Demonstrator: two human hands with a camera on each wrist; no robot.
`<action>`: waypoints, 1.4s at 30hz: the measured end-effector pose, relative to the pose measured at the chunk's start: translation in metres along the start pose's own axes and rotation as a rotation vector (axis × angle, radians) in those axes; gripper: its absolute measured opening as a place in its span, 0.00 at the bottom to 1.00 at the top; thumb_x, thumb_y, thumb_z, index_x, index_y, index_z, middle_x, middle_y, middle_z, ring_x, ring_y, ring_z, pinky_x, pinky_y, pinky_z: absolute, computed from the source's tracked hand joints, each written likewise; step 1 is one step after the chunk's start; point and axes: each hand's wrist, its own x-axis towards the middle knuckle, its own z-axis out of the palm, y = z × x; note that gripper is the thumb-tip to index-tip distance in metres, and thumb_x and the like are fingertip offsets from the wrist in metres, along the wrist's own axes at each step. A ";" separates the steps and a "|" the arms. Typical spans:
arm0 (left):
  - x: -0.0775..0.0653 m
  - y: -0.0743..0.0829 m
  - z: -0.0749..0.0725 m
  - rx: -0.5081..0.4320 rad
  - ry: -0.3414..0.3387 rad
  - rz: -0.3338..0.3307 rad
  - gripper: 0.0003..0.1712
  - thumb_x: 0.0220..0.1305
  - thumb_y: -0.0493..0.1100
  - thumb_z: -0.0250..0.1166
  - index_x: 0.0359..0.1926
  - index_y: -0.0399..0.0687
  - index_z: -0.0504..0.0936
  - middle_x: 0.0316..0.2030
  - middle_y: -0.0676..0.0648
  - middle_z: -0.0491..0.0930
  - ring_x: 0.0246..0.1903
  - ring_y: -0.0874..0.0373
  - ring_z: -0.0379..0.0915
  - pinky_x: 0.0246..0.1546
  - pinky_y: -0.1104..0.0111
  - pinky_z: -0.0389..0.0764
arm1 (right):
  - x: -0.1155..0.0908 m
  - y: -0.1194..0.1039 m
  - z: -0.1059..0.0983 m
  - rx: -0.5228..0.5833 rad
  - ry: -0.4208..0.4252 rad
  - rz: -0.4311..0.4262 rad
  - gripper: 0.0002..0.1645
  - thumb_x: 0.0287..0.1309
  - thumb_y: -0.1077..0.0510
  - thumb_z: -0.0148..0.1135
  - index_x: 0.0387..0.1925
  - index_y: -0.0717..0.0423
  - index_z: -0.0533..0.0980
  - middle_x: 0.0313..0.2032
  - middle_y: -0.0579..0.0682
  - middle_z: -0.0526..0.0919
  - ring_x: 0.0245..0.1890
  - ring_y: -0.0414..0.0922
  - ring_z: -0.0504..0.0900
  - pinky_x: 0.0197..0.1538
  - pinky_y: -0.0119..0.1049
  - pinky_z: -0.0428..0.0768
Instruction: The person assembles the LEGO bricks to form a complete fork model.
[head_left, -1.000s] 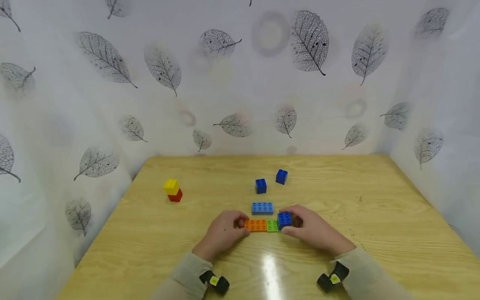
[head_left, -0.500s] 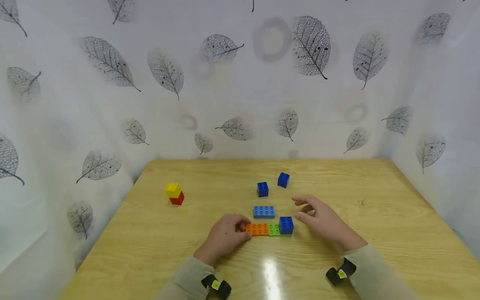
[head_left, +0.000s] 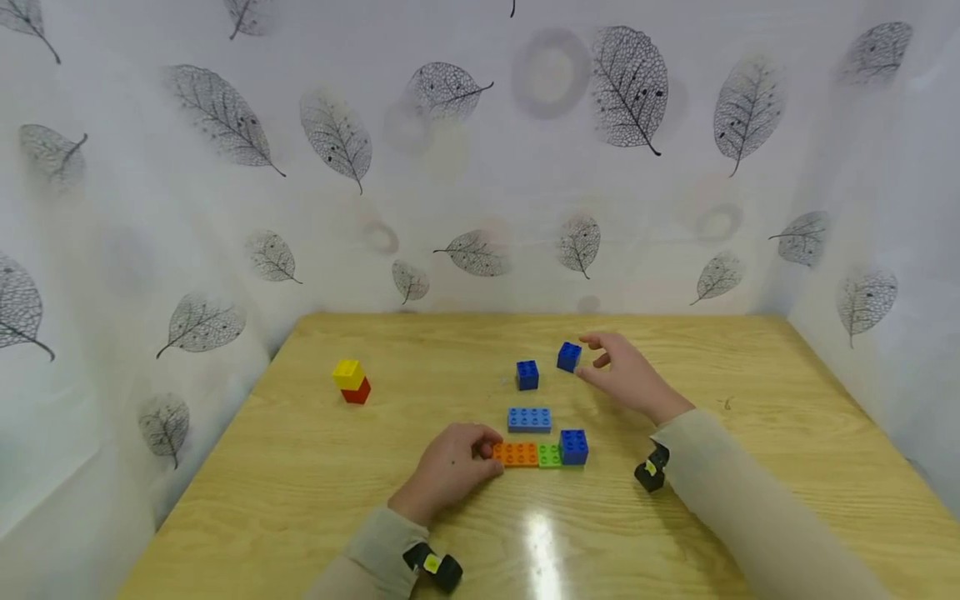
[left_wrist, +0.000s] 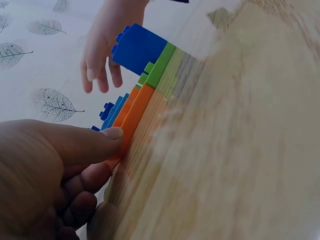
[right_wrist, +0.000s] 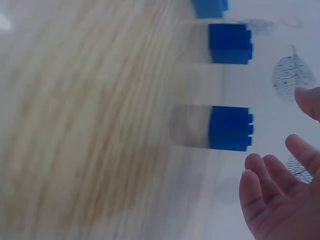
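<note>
Pinching the left end of a flat, studded orange brick [head_left: 517,454] between thumb and fingers, a person's left hand [head_left: 452,465] rests at the wood-grained table [head_left: 300,500], a lime-green brick [head_left: 550,456] butting the far end, while the right hand [head_left: 626,377], thumb and fingers apart, hovers just beside a smooth, boxy blue block [head_left: 569,357]

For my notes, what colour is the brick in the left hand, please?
The brick is orange, clearest in the left wrist view.
</note>
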 end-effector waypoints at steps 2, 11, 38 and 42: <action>0.000 0.000 0.000 0.000 -0.003 -0.006 0.16 0.60 0.49 0.74 0.49 0.59 0.85 0.35 0.58 0.77 0.38 0.58 0.71 0.41 0.60 0.72 | 0.009 0.004 0.002 -0.020 -0.020 0.017 0.39 0.68 0.47 0.64 0.74 0.56 0.63 0.66 0.63 0.67 0.55 0.58 0.76 0.52 0.56 0.78; 0.001 0.000 -0.001 0.005 -0.001 -0.007 0.15 0.59 0.49 0.75 0.48 0.59 0.85 0.34 0.57 0.77 0.38 0.57 0.72 0.41 0.60 0.72 | 0.031 0.014 0.001 -0.043 -0.072 0.068 0.43 0.69 0.46 0.63 0.77 0.56 0.57 0.67 0.65 0.65 0.58 0.62 0.75 0.58 0.59 0.75; -0.002 -0.001 -0.001 -0.014 -0.021 0.009 0.15 0.60 0.49 0.74 0.48 0.59 0.85 0.36 0.58 0.77 0.39 0.57 0.71 0.43 0.59 0.73 | 0.032 0.018 0.009 -0.116 -0.107 0.034 0.24 0.72 0.50 0.59 0.64 0.52 0.72 0.52 0.54 0.80 0.53 0.52 0.77 0.57 0.54 0.75; -0.003 0.001 -0.003 -0.016 -0.020 0.016 0.15 0.61 0.49 0.74 0.48 0.59 0.85 0.36 0.57 0.77 0.39 0.57 0.71 0.43 0.59 0.72 | 0.027 0.014 0.004 -0.078 -0.078 0.036 0.24 0.71 0.50 0.58 0.65 0.51 0.72 0.52 0.53 0.80 0.52 0.52 0.78 0.56 0.54 0.76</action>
